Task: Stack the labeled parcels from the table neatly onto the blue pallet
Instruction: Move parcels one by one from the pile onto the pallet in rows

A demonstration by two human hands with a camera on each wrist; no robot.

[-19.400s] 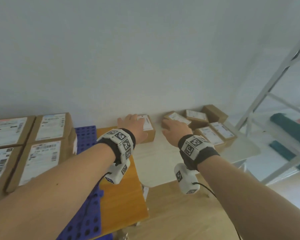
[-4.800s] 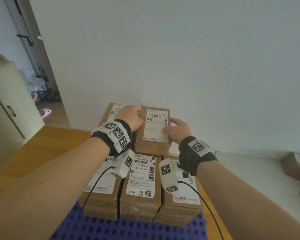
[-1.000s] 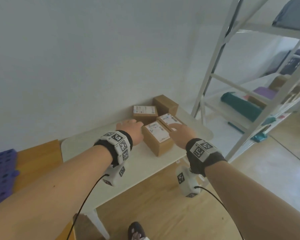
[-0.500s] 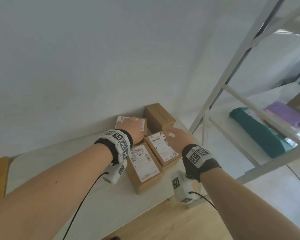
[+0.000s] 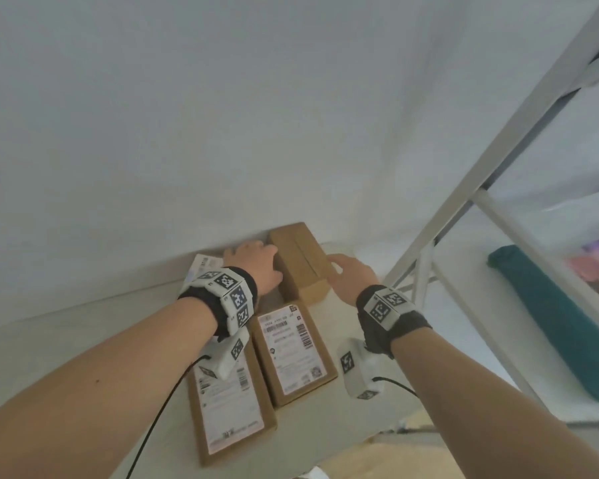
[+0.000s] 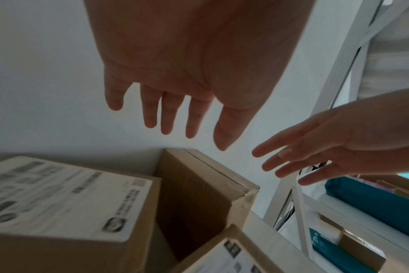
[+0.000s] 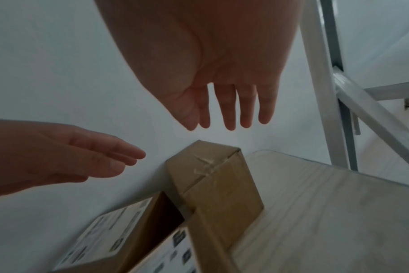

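Four brown parcels lie on the white table (image 5: 66, 340). The far one is a plain taped box (image 5: 300, 262), without a label on top, close to the wall. My left hand (image 5: 256, 267) hovers at its left side and my right hand (image 5: 348, 278) at its right side. Both hands have straight, spread fingers and hold nothing. In the wrist views the left hand (image 6: 171, 120) and the right hand (image 7: 227, 110) are just above the plain box (image 7: 213, 175), apart from it. Two labeled parcels (image 5: 291, 350) (image 5: 229, 402) lie nearer me. A third labeled parcel (image 5: 204, 266) is partly hidden under my left wrist. The blue pallet is out of view.
A white metal shelf rack (image 5: 464, 202) stands right of the table, with a teal roll (image 5: 550, 323) on a shelf. The white wall runs directly behind the parcels. The table's front edge and wooden floor (image 5: 377, 458) are below.
Both hands have moved forward, past the labeled parcels, to either side of the plain far box. The left hand has left the far-left labeled parcel. The head view has come closer.
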